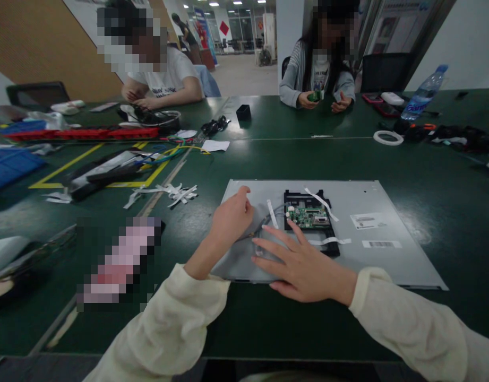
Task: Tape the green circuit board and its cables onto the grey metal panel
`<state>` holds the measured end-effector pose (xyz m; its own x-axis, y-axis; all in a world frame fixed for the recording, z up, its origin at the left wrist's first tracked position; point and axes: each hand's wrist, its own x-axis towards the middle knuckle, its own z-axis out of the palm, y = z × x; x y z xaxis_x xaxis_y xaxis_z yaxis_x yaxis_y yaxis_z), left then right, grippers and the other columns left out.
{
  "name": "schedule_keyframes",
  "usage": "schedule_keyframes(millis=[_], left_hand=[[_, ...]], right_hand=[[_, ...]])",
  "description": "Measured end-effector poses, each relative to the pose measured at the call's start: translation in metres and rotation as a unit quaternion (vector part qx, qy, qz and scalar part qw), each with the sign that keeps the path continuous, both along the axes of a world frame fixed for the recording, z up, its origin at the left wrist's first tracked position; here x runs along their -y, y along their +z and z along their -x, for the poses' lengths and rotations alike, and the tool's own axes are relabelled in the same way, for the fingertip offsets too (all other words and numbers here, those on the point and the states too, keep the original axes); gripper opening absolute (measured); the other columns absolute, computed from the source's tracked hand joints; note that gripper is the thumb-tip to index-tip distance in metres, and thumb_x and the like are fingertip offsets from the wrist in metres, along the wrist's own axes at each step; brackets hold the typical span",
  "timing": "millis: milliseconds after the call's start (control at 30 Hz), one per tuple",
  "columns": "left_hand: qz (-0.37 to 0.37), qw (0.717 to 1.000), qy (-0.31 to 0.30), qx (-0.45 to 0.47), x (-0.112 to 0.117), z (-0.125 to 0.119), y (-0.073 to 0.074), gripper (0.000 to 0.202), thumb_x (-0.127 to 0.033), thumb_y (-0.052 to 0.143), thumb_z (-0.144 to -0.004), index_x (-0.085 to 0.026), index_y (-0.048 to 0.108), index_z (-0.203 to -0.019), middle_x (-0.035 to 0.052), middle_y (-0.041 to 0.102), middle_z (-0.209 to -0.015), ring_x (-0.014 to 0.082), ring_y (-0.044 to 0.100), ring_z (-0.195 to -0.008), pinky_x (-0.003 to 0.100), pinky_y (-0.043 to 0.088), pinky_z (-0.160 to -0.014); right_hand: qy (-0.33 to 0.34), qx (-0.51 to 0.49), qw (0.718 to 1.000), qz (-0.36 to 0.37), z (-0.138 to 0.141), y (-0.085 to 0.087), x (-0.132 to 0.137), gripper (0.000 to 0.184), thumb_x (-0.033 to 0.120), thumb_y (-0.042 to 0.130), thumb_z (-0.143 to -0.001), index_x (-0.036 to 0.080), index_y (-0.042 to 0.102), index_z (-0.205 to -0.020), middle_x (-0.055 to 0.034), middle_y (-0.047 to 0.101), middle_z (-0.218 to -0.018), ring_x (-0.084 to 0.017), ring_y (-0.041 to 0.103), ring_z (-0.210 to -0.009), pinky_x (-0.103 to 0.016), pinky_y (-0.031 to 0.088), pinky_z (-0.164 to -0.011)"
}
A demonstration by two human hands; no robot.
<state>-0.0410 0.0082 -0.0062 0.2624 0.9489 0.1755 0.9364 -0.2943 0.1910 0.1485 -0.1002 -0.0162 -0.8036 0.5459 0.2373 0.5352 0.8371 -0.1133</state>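
Observation:
A grey metal display panel (359,196) lies flat on the green table in front of me. Fixed on its back with strips of white tape (324,203) is a black plastic frame (332,246), which carries a green circuit board (306,216). Thin cables (264,220) run left from the board toward my hands. My left hand (233,215) rests over the panel's left part with its fingers curled; what they hold, if anything, is hidden. Spread fingers of my right hand (303,265) lie over the panel's near part, beside the frame and a short tape strip (272,214).
Loose white tape strips (180,193) and a blurred-out phone (120,260) lie to the left. Farther left are a blue bin (13,167) and wiring. A tape roll (388,138) and a water bottle (423,95) stand right. Two people sit opposite.

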Motion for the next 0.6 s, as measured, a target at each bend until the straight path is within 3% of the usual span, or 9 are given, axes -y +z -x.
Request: schedule_keyframes(millis=[267,467,533,600], left_hand=[[0.004,1.000,0.018,0.001,0.000,0.001,0.001,0.040,-0.018,0.044,-0.083,-0.018,0.044,-0.123,0.0080,0.066,-0.098,0.0214,0.064,-0.085,0.030,0.047,-0.073],[-0.037,0.997,0.001,0.062,-0.010,0.009,-0.007,0.046,-0.019,0.045,-0.082,-0.013,0.042,-0.128,0.0145,0.057,-0.121,0.0266,0.054,-0.113,0.041,0.041,-0.097],[-0.031,0.994,0.001,0.105,-0.016,0.012,-0.011,0.053,-0.022,0.047,-0.082,-0.011,0.038,-0.132,0.0170,0.049,-0.131,0.0281,0.046,-0.123,0.043,0.035,-0.104],[-0.016,0.986,0.009,0.167,-0.024,0.015,-0.015,0.059,-0.027,0.049,-0.082,-0.011,0.033,-0.136,0.0175,0.042,-0.139,0.0279,0.037,-0.131,0.044,0.028,-0.109]], right_hand=[[-0.077,-0.004,0.997,0.023,-0.006,-0.003,-0.008,0.058,0.052,0.040,-0.089,0.022,0.040,-0.139,-0.0089,0.023,-0.151,-0.031,0.005,-0.141,-0.063,0.000,-0.108],[-0.074,-0.020,0.997,0.003,-0.006,0.000,-0.008,0.060,0.057,0.036,-0.089,0.023,0.041,-0.138,-0.0083,0.032,-0.148,-0.030,0.011,-0.140,-0.064,-0.003,-0.107],[-0.113,-0.041,0.993,-0.004,-0.011,0.001,-0.013,0.054,0.052,0.034,-0.092,0.023,0.041,-0.137,-0.0067,0.035,-0.146,-0.029,0.016,-0.139,-0.063,-0.001,-0.109],[-0.197,-0.065,0.978,-0.002,-0.024,0.000,-0.024,0.050,0.046,0.032,-0.094,0.023,0.039,-0.137,-0.0060,0.035,-0.146,-0.028,0.018,-0.138,-0.063,0.005,-0.109]])
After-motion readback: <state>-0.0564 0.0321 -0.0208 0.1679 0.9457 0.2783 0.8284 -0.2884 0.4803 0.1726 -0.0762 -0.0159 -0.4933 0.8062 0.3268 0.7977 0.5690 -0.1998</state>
